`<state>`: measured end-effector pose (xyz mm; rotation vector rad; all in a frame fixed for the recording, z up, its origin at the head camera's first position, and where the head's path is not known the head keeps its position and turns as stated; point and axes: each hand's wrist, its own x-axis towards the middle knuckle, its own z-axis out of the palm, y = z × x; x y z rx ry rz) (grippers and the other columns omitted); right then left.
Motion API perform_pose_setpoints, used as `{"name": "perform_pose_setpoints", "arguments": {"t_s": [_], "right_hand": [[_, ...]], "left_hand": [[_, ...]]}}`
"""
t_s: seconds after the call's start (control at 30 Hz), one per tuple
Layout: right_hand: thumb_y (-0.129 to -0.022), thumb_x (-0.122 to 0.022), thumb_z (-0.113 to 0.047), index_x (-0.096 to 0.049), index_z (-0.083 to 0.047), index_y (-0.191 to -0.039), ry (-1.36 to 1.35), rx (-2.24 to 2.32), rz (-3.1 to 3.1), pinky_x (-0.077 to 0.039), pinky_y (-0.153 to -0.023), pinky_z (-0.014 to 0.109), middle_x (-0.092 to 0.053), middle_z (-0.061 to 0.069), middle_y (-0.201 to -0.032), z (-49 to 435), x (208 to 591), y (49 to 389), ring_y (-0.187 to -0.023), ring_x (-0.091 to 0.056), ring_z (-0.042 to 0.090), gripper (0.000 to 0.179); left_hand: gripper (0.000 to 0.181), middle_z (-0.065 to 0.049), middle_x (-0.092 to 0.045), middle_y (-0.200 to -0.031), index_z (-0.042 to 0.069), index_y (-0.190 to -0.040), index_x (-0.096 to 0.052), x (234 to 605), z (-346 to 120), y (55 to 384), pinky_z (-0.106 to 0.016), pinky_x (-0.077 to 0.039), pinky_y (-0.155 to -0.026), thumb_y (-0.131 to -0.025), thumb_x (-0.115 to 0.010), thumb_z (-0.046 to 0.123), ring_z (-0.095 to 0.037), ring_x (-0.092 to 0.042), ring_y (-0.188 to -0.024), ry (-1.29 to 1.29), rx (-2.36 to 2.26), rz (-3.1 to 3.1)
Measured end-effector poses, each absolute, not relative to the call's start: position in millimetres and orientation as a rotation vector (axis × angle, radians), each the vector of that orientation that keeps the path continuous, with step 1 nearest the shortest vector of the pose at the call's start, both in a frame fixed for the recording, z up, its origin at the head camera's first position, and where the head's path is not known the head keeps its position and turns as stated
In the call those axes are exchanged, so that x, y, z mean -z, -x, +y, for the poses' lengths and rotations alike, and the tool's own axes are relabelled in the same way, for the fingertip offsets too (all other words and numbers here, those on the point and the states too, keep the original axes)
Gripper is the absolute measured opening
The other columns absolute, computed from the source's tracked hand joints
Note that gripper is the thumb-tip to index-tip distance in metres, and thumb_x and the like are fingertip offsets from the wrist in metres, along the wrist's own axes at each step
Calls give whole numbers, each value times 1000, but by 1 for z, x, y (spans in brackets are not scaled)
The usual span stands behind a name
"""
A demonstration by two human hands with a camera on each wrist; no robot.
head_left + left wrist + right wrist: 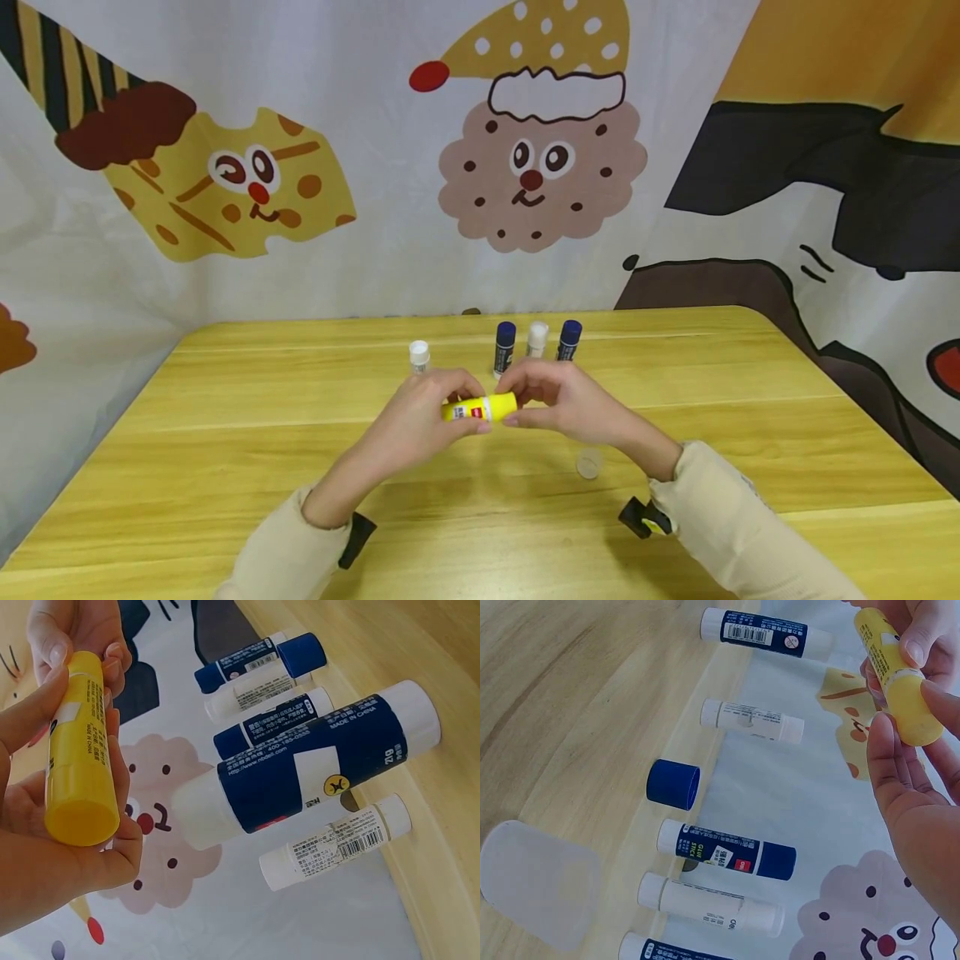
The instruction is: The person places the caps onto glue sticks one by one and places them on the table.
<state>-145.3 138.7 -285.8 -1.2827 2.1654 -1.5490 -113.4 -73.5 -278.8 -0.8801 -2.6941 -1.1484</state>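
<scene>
Between both hands, a yellow glue stick [467, 409] is held sideways above the table. My left hand [426, 415] grips its body, thumb in front and fingers behind. At the other end, my right hand [566, 402] pinches the yellow cap [915, 712] between thumb and fingers. A pale band separates the cap from the body, and the cap looks seated. In the left wrist view the stick's rounded yellow end [82, 821] faces the camera.
Behind the hands stand navy glue sticks [505, 348] [570, 340] and white ones [537, 337] [419, 356]. A larger navy glue stick [322, 761] shows in the wrist views. A loose blue cap [673, 784] and a translucent cap [588, 463] rest on the wooden table [225, 467].
</scene>
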Motion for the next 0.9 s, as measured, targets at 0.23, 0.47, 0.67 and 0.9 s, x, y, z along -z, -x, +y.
{"name": "perform_pose_setpoints", "arguments": {"t_s": [0.23, 0.47, 0.67, 0.9], "right_hand": [[-78, -66, 8, -58, 4, -102, 1292, 1557, 2153, -51, -72, 36, -56, 15, -102, 139, 286, 144, -83, -57, 22, 26], [-79, -65, 9, -58, 4, -101, 1343, 1573, 2120, -51, -72, 38, -56, 16, -101, 139, 288, 145, -82, -58, 22, 24], [-78, -65, 9, -58, 4, -100, 1371, 1580, 2113, -51, -72, 36, -56, 16, -99, 139, 289, 144, -81, -57, 21, 23], [-78, -65, 9, -58, 5, -100, 1380, 1587, 2099, -51, -72, 37, -55, 15, -97, 138, 290, 143, -80, -57, 21, 23]], "left_hand": [[21, 2, -61, -82, 7, -88, -64, 278, -74, 112, -22, -46, -63, -73, -77, 15, -9, -52, -72, 896, 1137, -2681], [20, 3, -60, -81, 7, -87, -64, 277, -74, 111, -22, -45, -64, -73, -77, 14, -9, -52, -73, 907, 1142, -2684], [19, 2, -61, -82, 7, -87, -65, 277, -74, 110, -21, -45, -64, -73, -77, 14, -9, -52, -73, 929, 1138, -2667], [19, 2, -61, -82, 8, -86, -65, 278, -74, 110, -21, -45, -64, -72, -77, 15, -10, -52, -74, 943, 1125, -2648]]}}
